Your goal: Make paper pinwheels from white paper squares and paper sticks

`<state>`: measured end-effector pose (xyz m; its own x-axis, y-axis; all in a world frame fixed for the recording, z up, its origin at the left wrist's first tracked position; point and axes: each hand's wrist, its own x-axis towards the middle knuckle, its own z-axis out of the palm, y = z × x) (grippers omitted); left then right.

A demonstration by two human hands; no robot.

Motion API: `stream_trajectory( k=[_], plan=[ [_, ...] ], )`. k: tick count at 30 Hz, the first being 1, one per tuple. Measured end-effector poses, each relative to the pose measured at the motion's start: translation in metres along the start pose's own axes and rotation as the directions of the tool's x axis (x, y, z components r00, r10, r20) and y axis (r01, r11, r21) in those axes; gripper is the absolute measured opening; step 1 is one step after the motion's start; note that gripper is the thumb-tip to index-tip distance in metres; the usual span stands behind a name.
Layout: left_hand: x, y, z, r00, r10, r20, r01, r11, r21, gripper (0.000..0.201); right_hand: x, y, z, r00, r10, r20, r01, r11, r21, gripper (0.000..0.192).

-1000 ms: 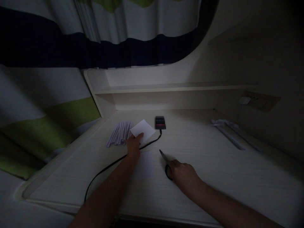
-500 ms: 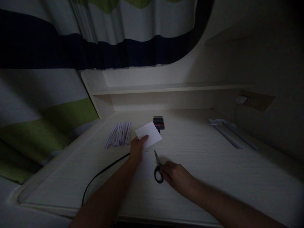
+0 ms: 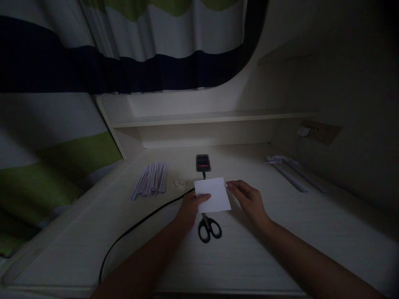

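My left hand (image 3: 189,207) grips a square of white paper (image 3: 215,199) by its left edge, thumb flat on top and the other fingers hidden underneath. At the paper's upper right edge is my right hand (image 3: 247,200), its thumb and fingertips pinched together. Whether the pinch holds the edge or some tiny bit is too small to tell. A pair of scissors (image 3: 209,229) with black handles lies on the desk just below the paper, which covers most of the blades.
Rolled paper sticks (image 3: 151,180) lie bundled at left, beside small pale bits (image 3: 178,184). A black cable (image 3: 137,224) curves across the desk (image 3: 255,261) toward a dark blurred device (image 3: 203,163). Longer paper tubes (image 3: 288,176) lie at right, below a wall socket (image 3: 321,131).
My right hand has let go of the scissors, now lying on the desk, and moved up to the paper's right edge. My left hand has brought the paper right and lower, turning it straighter.
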<state>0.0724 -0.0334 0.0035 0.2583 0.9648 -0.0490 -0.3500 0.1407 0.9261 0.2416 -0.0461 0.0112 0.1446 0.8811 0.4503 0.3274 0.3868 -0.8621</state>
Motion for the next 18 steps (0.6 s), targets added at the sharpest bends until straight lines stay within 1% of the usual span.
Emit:
stream_trajectory(
  k=[3, 5, 8, 11, 14, 18],
  plan=[
    [-0.0033, -0.0020, 0.0034, 0.999, -0.022, 0.040, 0.023, 1.000, -0.002, 0.030, -0.0023, -0.0024, 0.0018, 0.999, 0.035, 0.002, -0.035, 0.999, 0.018, 0.024],
    [-0.0044, -0.0019, 0.0047, 0.999, -0.023, 0.041, 0.023, 1.000, -0.004, 0.030, -0.0028, -0.0032, 0.0024, 0.997, 0.080, -0.017, -0.079, 0.996, 0.034, 0.024],
    [-0.0052, -0.0005, 0.0065, 1.000, 0.016, 0.019, -0.016, 0.999, -0.037, 0.031, -0.0025, -0.0026, 0.0028, 0.988, 0.151, -0.027, -0.148, 0.984, 0.099, 0.024],
    [-0.0059, 0.0018, 0.0086, 0.999, 0.048, -0.021, -0.049, 0.996, -0.076, 0.031, -0.0027, -0.0014, 0.0034, 0.983, 0.183, 0.033, -0.186, 0.968, 0.167, 0.024],
    [-0.0064, 0.0045, 0.0101, 0.998, 0.050, -0.046, -0.054, 0.994, -0.092, 0.032, -0.0038, -0.0001, 0.0053, 0.975, 0.196, 0.101, -0.212, 0.958, 0.193, 0.024],
    [-0.0066, 0.0057, 0.0102, 0.998, 0.054, -0.034, -0.058, 0.992, -0.116, 0.035, -0.0048, 0.0031, 0.0087, 0.968, 0.225, 0.107, -0.244, 0.944, 0.223, 0.023]
  ],
)
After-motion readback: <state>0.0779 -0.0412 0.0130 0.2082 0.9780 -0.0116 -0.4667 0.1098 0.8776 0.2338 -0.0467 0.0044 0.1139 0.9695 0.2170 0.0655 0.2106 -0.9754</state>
